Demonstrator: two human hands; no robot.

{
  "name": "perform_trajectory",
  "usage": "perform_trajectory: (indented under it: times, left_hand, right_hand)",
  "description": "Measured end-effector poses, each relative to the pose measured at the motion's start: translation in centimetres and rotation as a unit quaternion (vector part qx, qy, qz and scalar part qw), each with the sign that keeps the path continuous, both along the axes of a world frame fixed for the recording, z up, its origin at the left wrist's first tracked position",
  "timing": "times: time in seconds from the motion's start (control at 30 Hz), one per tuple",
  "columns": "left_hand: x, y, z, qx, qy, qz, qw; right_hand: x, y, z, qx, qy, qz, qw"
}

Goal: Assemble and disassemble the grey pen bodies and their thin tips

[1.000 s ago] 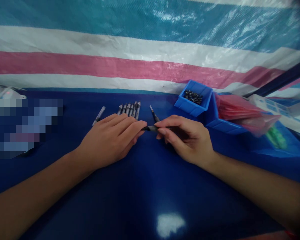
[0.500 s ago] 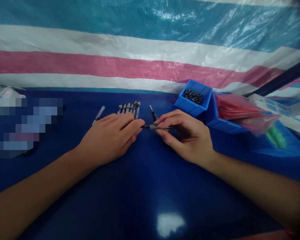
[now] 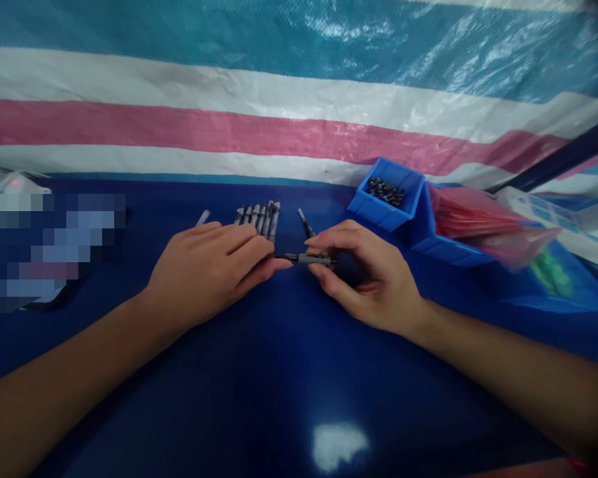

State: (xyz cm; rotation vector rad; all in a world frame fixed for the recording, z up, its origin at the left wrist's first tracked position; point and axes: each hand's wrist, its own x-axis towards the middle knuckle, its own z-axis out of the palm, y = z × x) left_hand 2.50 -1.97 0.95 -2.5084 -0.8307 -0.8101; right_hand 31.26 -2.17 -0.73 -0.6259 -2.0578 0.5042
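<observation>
A dark pen (image 3: pixel 313 258) with a grey section lies level between my two hands, over the blue table. My left hand (image 3: pixel 214 265) is closed on its left end, with the thumb stretched along it; the palm hides part of that end. My right hand (image 3: pixel 373 275) pinches the grey section between thumb and fingertips. Just behind my left hand stands a row of several grey pens (image 3: pixel 262 218). A thin pen part with a clear tip (image 3: pixel 303 220) lies behind my right fingers. Another clear-ended piece (image 3: pixel 202 217) is partly covered by my left hand.
At the back right, a blue bin (image 3: pixel 386 192) holds small black parts. Beside it, another blue bin (image 3: pixel 448 245) holds red plastic bags (image 3: pixel 478 222). A further blue tray (image 3: pixel 588 295) contains something green. To the left lies a blurred-out flat object (image 3: pixel 64 255). A striped sheet (image 3: pixel 229 133) hangs behind.
My left hand has shifted slightly left, its thumb now extended along the pen. More of the grey section shows in my right fingers, and the thin dark length to its right no longer shows.
</observation>
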Motion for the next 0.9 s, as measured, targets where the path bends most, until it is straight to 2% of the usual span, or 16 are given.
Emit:
perform_trajectory:
  times: [0.13,0.27,0.6,0.73,0.9]
  left_hand:
    - [0.1,0.0,0.0,0.015,0.024,-0.023,0.999]
    - [-0.1,0.1,-0.2,-0.005,0.032,-0.026,0.999]
    - [-0.6,-0.1,0.1,-0.004,-0.049,-0.004,0.999]
    - [-0.2,-0.8,0.3,-0.077,-0.094,-0.048,0.991]
    - [0.8,-2.2,0.8,-0.227,-0.174,-0.096,0.953]
  right_hand:
    - [0.1,-0.2,0.1,0.031,-0.035,0.020,0.999]
    - [0.3,-0.3,-0.1,-0.011,-0.026,0.002,1.000]
    - [0.4,-0.5,0.1,-0.028,-0.025,0.053,0.998]
    - [0.0,-0.5,0.2,-0.001,-0.033,0.101,0.994]
    - [-0.4,-0.4,-0.1,0.047,-0.032,0.147,0.988]
